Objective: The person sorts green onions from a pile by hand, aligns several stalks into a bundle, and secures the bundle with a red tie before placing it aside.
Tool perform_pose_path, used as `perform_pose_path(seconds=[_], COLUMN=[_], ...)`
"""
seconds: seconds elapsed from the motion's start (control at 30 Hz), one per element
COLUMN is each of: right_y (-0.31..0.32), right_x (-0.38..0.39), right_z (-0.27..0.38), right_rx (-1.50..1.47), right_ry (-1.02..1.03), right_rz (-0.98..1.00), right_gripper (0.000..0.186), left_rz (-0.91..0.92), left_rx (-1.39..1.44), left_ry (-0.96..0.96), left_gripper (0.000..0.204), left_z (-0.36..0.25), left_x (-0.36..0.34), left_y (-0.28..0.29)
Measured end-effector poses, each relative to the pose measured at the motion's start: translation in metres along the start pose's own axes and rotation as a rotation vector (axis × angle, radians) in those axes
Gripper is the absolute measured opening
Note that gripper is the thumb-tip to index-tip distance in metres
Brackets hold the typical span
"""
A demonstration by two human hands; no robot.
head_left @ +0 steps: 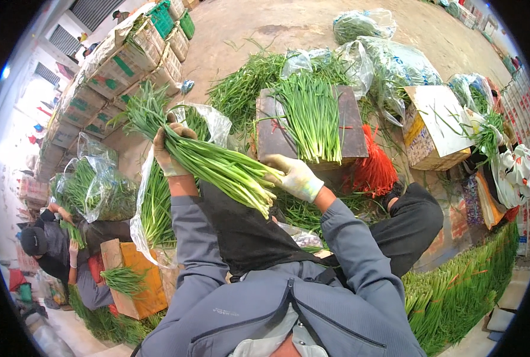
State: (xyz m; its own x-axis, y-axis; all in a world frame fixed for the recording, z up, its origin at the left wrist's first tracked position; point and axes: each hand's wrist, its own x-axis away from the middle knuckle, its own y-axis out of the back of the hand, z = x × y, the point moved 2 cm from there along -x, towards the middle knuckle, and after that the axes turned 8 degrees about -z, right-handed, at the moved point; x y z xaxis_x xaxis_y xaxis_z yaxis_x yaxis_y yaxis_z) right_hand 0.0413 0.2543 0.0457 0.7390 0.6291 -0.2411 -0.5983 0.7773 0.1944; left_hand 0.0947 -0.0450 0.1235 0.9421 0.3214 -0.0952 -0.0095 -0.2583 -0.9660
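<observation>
A long bunch of garlic chives (217, 156) lies slantwise in front of me, leafy tops at upper left and pale stem ends at lower right. My left hand (171, 149), in a soiled glove, is closed round its leafy half. At the pale ends, my right hand (298, 178), in a whitish glove, has its fingers and thumb about the stems. Just beyond, another pile of garlic chives (308, 116) rests on a dark board (351, 122), stem ends toward me. Red ties (373, 163) hang in a thick bundle at the board's right side.
Clear plastic bags of greens (399, 59) lie beyond the board. An open bag (152, 205) stands by my left arm. To the right are a carton (434, 128) and rows of tied bunches (464, 285). Stacked crates (119, 68) and a co-worker (54, 244) are at left.
</observation>
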Motion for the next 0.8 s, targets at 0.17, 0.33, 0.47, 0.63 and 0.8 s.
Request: perform_pose_path(seconds=[0.17, 0.33, 0.47, 0.63, 0.8], right_y=[0.011, 0.014, 0.011, 0.007, 0.005], right_x=[0.015, 0.025, 0.023, 0.017, 0.025], right_z=[-0.01, -0.032, -0.036, -0.027, -0.029], right_rx=[0.117, -0.055, 0.007, -0.082, -0.287], right_ry=[-0.192, -0.253, -0.2, -0.211, -0.295], right_rz=[0.06, 0.107, -0.027, 0.013, 0.095], right_gripper=[0.026, 0.029, 0.052, 0.065, 0.025], left_rz=[0.088, 0.149, 0.192, 0.239, 0.313], left_rx=[0.085, 0.074, 0.145, 0.172, 0.138], left_ry=[0.051, 0.02, 0.03, 0.03, 0.017], left_gripper=[0.047, 0.051, 0.052, 0.054, 0.055], left_z=[0.012, 0.011, 0.022, 0.024, 0.021], left_x=[0.004, 0.003, 0.003, 0.006, 0.009], left_y=[-0.005, 0.001, -0.006, -0.01, -0.012])
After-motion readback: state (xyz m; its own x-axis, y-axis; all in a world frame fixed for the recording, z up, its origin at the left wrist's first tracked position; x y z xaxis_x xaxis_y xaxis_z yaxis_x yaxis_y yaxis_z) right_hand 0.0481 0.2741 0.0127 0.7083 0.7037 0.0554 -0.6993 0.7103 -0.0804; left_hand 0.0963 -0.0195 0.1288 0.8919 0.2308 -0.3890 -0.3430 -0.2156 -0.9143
